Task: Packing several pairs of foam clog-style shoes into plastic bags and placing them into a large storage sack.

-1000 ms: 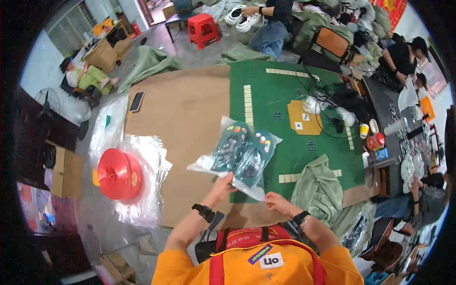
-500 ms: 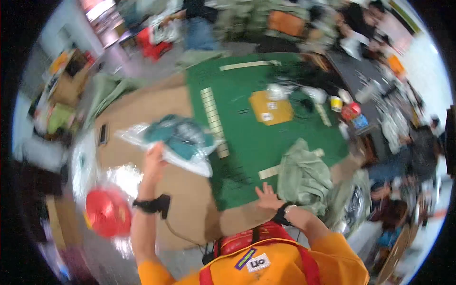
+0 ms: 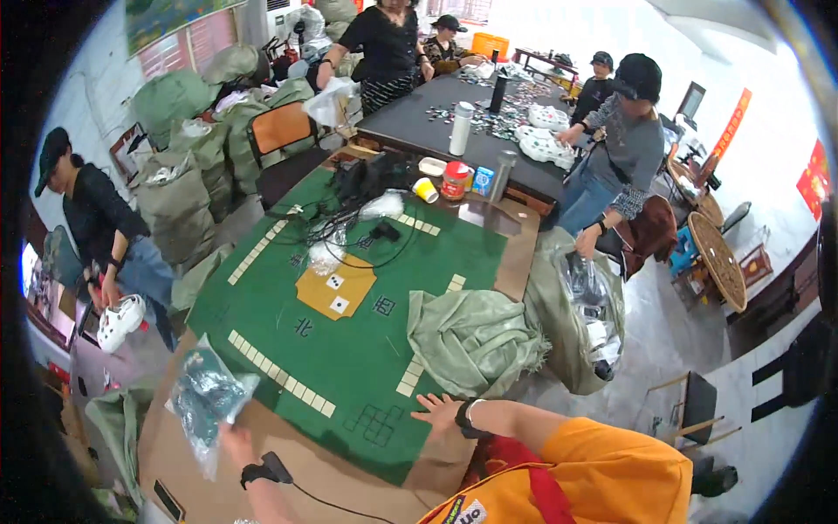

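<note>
A clear plastic bag (image 3: 207, 397) with a teal item inside, its kind unclear through the plastic, is at the left corner of the green mat. My left hand (image 3: 236, 444) is closed at the bag's near edge, the fingers partly hidden by the film. Over the mat's near edge, my right hand (image 3: 436, 417) has its fingers spread and holds nothing. A crumpled pale green woven sack (image 3: 471, 341) lies just beyond it.
A yellow patch with dice pictures (image 3: 336, 286) marks the green mat (image 3: 262, 301). Black cables (image 3: 362, 231) and a red-lidded jar (image 3: 455, 181) are at the far side. A phone (image 3: 168, 500) lies at lower left. An open sack (image 3: 576, 319) stands right; several people work around.
The view has swung to the right and up, showing more of the room. The plastic bag has shifted farther along the tile strip and looks more bunched. My right hand stays spread.
</note>
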Available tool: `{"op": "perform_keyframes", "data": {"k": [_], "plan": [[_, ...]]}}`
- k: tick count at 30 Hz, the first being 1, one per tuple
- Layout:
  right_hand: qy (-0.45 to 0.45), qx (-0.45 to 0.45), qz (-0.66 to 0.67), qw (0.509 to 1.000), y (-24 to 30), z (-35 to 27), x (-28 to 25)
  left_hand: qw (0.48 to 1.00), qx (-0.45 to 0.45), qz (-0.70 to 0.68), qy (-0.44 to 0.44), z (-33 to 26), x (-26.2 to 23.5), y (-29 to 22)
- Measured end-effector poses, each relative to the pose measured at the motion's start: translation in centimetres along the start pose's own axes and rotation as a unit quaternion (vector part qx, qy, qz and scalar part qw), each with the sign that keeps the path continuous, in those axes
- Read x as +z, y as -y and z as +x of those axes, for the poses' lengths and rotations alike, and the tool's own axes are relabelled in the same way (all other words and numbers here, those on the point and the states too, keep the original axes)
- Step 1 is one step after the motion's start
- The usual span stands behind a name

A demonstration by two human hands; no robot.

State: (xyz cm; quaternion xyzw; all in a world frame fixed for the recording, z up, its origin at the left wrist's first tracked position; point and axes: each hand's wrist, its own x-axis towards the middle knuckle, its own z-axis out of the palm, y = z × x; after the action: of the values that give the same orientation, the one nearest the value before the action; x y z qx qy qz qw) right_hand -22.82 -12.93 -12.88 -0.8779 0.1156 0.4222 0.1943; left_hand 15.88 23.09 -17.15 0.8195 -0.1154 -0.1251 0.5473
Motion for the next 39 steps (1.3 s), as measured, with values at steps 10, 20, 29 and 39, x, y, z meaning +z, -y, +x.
{"op": "perform_keyframes", "data": {"k": [10,20,29,39], "plan": [[0.012,-0.032,0.020,0.999,-0.9,0.0,-1.1,0.912,-0.248,-0.295,0.142,-9.5,16.5,-8.0],[-0.281,-0.206,0.192,0.918,-8.4,5.4,2.4,0.919,-0.268,-0.216,0.192,-14.4,21.7,-12.0],[-0.306,-0.105,0.420,0.848,-14.1,-4.4,-2.7,0.879,-0.427,-0.169,0.126,-20.9,21.1,-10.0],[-0.387,0.008,0.731,0.562,-25.5,-13.1,7.8,0.886,-0.423,-0.118,0.147,-21.3,24.5,-14.0]]}}
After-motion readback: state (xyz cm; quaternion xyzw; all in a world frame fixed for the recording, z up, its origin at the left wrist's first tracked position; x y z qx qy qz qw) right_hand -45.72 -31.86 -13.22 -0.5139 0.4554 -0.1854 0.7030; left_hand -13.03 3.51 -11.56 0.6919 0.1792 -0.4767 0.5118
